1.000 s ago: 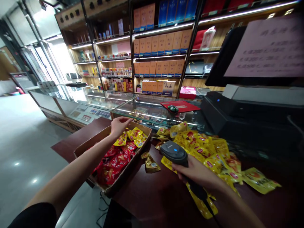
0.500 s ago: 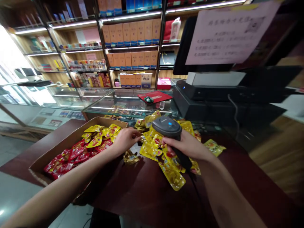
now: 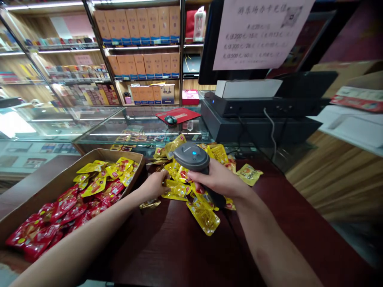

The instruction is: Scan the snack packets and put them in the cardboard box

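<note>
In my right hand (image 3: 217, 177) is a dark grey barcode scanner (image 3: 191, 155) with a blue light on top, its head pointing away over a pile of yellow snack packets (image 3: 202, 217). My left hand (image 3: 154, 185) is at the left edge of the pile, fingers curled on the edge of one yellow snack packet (image 3: 176, 190); the fingertips are partly hidden. Just below that hand lies a gold-coloured packet (image 3: 150, 204). To the left stands an open cardboard box (image 3: 64, 169) with red packets (image 3: 64, 203) and yellow ones inside.
Behind the pile is a glass display counter (image 3: 101, 123) with a red mouse pad (image 3: 182, 115) and mouse. A monitor with a paper sign (image 3: 257, 36) stands over dark equipment (image 3: 260, 127) at the right. One loose packet (image 3: 249, 174) lies right of the pile.
The view has swung to the right and nearer. My left hand has moved down and right against the pile, onto a yellow packet's edge. The scanner stays in my right hand above the pile.
</note>
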### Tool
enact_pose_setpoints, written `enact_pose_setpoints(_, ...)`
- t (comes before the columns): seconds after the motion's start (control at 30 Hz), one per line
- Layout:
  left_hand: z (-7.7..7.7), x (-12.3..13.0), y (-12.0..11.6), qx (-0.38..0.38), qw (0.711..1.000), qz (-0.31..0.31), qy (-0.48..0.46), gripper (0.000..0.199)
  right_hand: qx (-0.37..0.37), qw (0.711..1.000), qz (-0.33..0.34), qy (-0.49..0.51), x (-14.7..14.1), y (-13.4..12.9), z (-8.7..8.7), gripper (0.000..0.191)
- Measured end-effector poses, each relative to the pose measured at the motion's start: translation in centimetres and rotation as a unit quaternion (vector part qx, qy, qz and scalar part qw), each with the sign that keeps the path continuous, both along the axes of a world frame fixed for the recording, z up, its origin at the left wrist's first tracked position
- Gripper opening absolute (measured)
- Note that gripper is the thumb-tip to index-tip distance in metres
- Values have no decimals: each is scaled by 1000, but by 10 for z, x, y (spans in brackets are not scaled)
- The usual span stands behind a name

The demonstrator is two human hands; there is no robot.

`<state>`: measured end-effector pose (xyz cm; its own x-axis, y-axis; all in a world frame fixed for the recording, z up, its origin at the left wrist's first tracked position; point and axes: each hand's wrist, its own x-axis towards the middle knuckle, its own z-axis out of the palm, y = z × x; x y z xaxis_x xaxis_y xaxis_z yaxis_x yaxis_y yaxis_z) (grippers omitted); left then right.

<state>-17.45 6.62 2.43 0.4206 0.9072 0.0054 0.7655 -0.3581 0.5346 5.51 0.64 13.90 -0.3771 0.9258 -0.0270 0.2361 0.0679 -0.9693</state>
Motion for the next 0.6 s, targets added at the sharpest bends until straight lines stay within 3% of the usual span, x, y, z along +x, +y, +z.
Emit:
enact_pose_setpoints(0.1, 3, 0, 7, -94, 975, 41, -197, 22, -3, 999, 13, -32, -4, 3, -7, 11)
enact_pose_setpoints(0.23, 17, -4, 17, -126, 886, 147, -421, 35, -21, 997, 23, -64, -13, 8, -17, 13)
enact_pose_setpoints(0.37, 23, -10, 26, -140, 809, 214, -530, 52, -61, 997, 9, -50, -21, 2, -33, 16)
enact_pose_setpoints(0.43, 22, -11, 28, -150, 799, 215, -541, 53, -87, 995, 4, -44, -23, -9, -42, 19)
enact_pose_setpoints(0.6, 20, -4, 24, -185, 822, 169, -511, 54, -143, 989, -20, -27, -32, -45, -55, 25)
